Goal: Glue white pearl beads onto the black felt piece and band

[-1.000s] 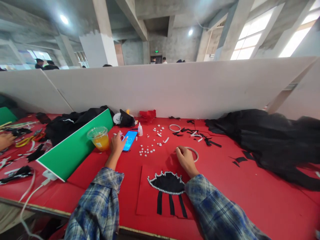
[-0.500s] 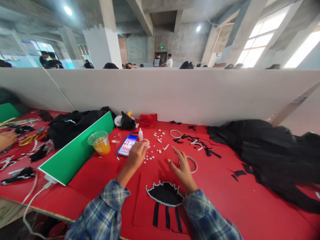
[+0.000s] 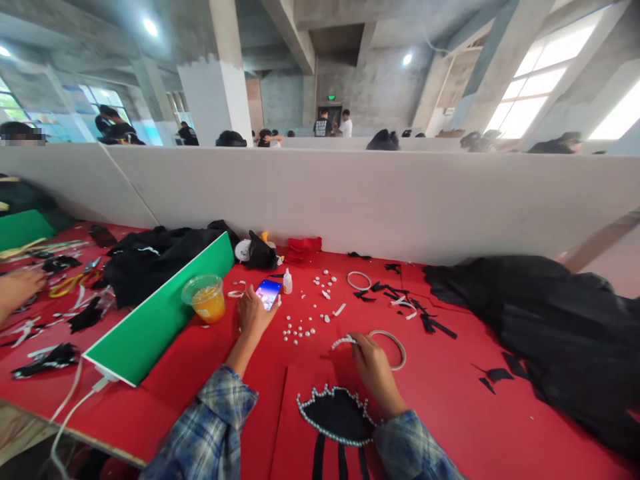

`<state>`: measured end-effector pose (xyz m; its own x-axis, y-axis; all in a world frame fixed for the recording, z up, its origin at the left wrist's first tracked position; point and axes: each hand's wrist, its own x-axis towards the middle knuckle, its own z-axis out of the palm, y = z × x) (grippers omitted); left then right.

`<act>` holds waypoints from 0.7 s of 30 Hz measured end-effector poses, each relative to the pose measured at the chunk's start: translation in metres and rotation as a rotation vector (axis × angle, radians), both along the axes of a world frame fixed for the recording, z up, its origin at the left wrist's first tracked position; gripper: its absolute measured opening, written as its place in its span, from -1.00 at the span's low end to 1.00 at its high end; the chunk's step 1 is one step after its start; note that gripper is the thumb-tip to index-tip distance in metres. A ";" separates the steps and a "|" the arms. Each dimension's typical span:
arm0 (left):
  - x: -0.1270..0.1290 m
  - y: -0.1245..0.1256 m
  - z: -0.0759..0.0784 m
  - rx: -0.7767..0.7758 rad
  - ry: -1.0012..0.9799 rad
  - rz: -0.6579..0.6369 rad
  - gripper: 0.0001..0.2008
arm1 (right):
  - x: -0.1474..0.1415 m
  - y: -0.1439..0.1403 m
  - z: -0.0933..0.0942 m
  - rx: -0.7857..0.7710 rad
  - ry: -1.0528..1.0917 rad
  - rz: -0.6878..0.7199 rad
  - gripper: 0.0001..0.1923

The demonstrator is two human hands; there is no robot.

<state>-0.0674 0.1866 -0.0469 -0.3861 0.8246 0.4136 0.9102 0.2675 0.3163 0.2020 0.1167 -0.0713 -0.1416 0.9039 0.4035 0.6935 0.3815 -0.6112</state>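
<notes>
My left hand [image 3: 254,312] grips a phone [image 3: 269,294] with a lit screen, fingers on both sides of its lower end. My right hand [image 3: 373,363] pinches a short curved string of pearl beads [image 3: 343,342] over the red table. Below it lies a black eye-shaped fabric piece [image 3: 336,415], edged with silvery beads that rise in small points along the top. Black strips [image 3: 342,461] extend beneath it. Loose white pearls [image 3: 299,331] are scattered between my hands, and a pale ring [image 3: 389,349] lies just beyond my right hand. A small white bottle [image 3: 287,283] stands beside the phone.
A cup of orange drink [image 3: 207,301] stands against a green divider [image 3: 160,313] on the left. Another person's hand [image 3: 23,288] is beyond it, near yellow-handled scissors [image 3: 67,285]. Black cloth [image 3: 545,333] covers the right side. Black scraps [image 3: 395,293] and another ring [image 3: 359,281] lie farther back.
My left hand has moved left and closed on the phone, which is now tilted. My right hand, open before, has closed on the pearl string. The view has shifted slightly.
</notes>
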 end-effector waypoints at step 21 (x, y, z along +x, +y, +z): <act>0.009 -0.023 0.006 -0.209 0.147 -0.054 -0.48 | -0.005 -0.003 0.024 -0.413 0.611 0.111 -0.61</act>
<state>-0.0586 0.1639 -0.0411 -0.2872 0.9159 0.2805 0.9571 0.2626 0.1227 0.1972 0.1135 -0.0469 -0.1001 0.9925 0.0701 0.1553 0.0852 -0.9842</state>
